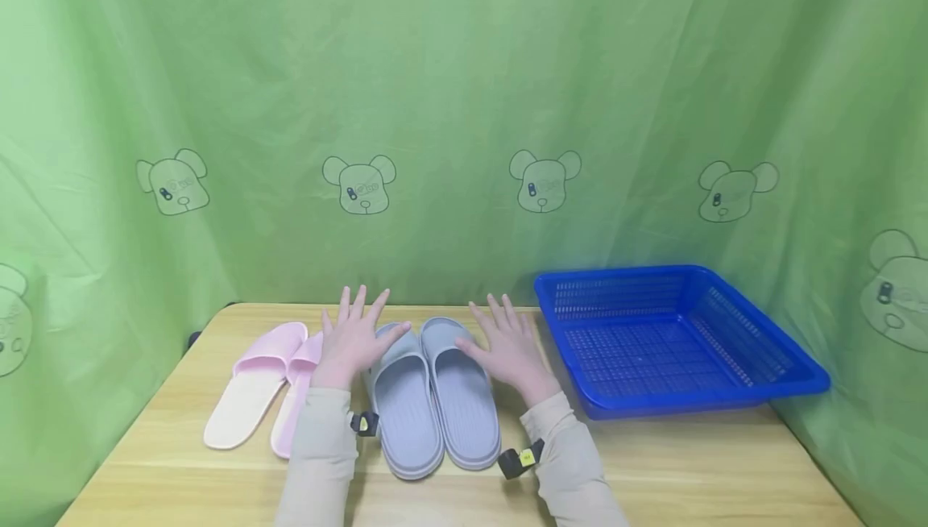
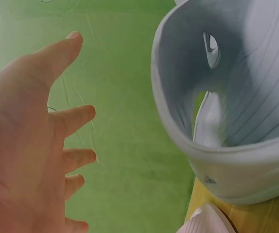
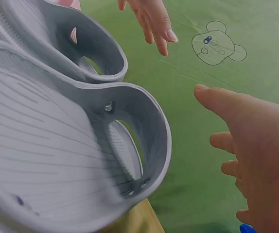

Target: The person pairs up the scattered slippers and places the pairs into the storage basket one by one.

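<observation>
A pair of grey-blue slippers lies side by side on the table, toes toward the back: the left slipper (image 1: 408, 422) and the right slipper (image 1: 467, 414). My left hand (image 1: 353, 344) is held with fingers spread beside the left one, its thumb overlapping the toe strap in the head view. On the other side, my right hand (image 1: 510, 351) spreads its fingers, thumb over the right slipper's strap. Both wrist views show bare palms holding nothing, with a gap between the left hand (image 2: 27, 141) and the slipper strap (image 2: 173, 107), and likewise between the right hand (image 3: 266, 150) and its slipper (image 3: 47, 155).
Left of my left arm lies a pink pair, one slipper (image 1: 271, 346) with a cream sole and the other partly hidden by the arm. A blue plastic basket (image 1: 703, 392) stands at the right on the wooden table (image 1: 689, 470). Green curtain (image 1: 449, 108) surrounds the table.
</observation>
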The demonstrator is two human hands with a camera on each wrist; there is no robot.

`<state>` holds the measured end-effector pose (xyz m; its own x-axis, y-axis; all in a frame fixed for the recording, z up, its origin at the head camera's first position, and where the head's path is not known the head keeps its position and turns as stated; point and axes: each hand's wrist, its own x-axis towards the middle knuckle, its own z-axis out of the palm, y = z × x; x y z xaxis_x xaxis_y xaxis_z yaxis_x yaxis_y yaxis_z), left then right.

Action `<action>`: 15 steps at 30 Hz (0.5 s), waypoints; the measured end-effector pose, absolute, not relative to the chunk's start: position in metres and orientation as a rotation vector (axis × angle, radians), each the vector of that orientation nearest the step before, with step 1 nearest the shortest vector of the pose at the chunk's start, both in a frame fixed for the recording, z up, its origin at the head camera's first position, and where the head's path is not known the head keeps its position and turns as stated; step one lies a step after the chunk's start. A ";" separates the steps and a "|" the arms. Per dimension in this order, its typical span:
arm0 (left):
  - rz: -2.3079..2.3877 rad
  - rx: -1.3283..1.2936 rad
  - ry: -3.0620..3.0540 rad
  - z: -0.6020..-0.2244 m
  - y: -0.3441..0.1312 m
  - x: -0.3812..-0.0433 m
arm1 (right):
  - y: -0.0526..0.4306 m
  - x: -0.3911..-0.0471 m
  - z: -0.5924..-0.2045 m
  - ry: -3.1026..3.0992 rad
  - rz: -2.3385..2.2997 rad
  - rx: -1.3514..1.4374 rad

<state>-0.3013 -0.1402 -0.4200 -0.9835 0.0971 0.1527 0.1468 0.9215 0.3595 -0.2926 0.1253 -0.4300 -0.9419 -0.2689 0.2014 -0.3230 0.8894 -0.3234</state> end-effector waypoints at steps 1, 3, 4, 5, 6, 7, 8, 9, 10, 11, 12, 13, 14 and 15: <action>-0.577 -0.187 -2.953 -0.421 -0.141 -0.302 | 0.125 -0.293 -0.431 -2.905 0.549 0.468; -0.600 -0.187 -2.955 -0.422 -0.142 -0.303 | 0.123 -0.295 -0.432 -2.907 0.565 0.481; -0.609 -0.191 -2.953 -0.423 -0.142 -0.303 | 0.123 -0.295 -0.433 -2.909 0.563 0.485; -0.618 -0.197 -2.949 -0.423 -0.142 -0.304 | 0.122 -0.296 -0.433 -2.912 0.560 0.489; -0.630 -0.202 -2.947 -0.423 -0.142 -0.304 | 0.122 -0.297 -0.434 -2.910 0.561 0.492; -0.641 -0.208 -2.944 -0.424 -0.142 -0.305 | 0.122 -0.297 -0.434 -2.910 0.566 0.495; -0.645 -0.214 -2.944 -0.424 -0.143 -0.305 | 0.121 -0.298 -0.435 -2.908 0.575 0.501; -0.653 -0.219 -2.945 -0.425 -0.142 -0.305 | 0.121 -0.298 -0.435 -2.904 0.585 0.510; -0.658 -0.225 -2.946 -0.425 -0.142 -0.305 | 0.121 -0.298 -0.435 -2.903 0.594 0.518; -0.660 -0.229 -2.946 -0.426 -0.142 -0.306 | 0.121 -0.299 -0.436 -2.900 0.610 0.526; -0.661 -0.230 -2.949 -0.426 -0.142 -0.306 | 0.121 -0.300 -0.436 -2.900 0.614 0.534; -0.657 -0.233 -2.951 -0.427 -0.142 -0.306 | 0.121 -0.301 -0.437 -2.900 0.613 0.542; -0.653 -0.236 -2.952 -0.428 -0.142 -0.307 | 0.120 -0.302 -0.438 -2.903 0.608 0.549; -0.651 -0.238 -2.952 -0.429 -0.142 -0.308 | 0.120 -0.303 -0.438 -2.907 0.601 0.555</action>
